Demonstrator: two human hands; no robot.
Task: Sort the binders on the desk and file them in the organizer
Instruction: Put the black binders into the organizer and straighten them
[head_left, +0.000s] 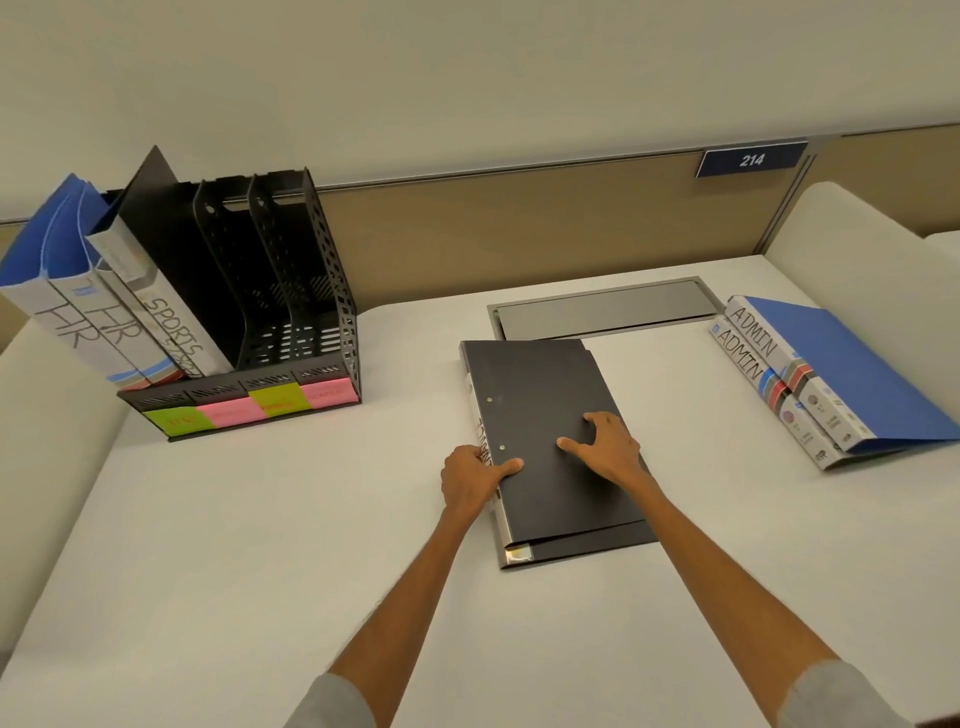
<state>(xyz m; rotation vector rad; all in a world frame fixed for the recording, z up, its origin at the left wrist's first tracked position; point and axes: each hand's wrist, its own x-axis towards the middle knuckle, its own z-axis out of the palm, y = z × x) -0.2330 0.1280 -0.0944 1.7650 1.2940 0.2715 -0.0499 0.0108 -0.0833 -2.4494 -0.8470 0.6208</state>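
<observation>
Flat black plastic binder (550, 447) lies on white desk (260, 519), long axis approx 11-to-5 o'clock, spine on L edge. The left hand (470, 480) clasps that spine, thumb over cover; the right hand (605, 447) rests spread on cover, holding nothing. Black perforated organizer (291, 312) w/ free slots sits at 10 o'clock, nearer the spine side.

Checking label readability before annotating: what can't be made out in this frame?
1. Black binder spine label, head view: left hand covers most of it.
2. Sticky notes on the organizer, head view: writing too small, blurred.
3. ADMIN binders, head view: fine print low on the spines too small.
</observation>
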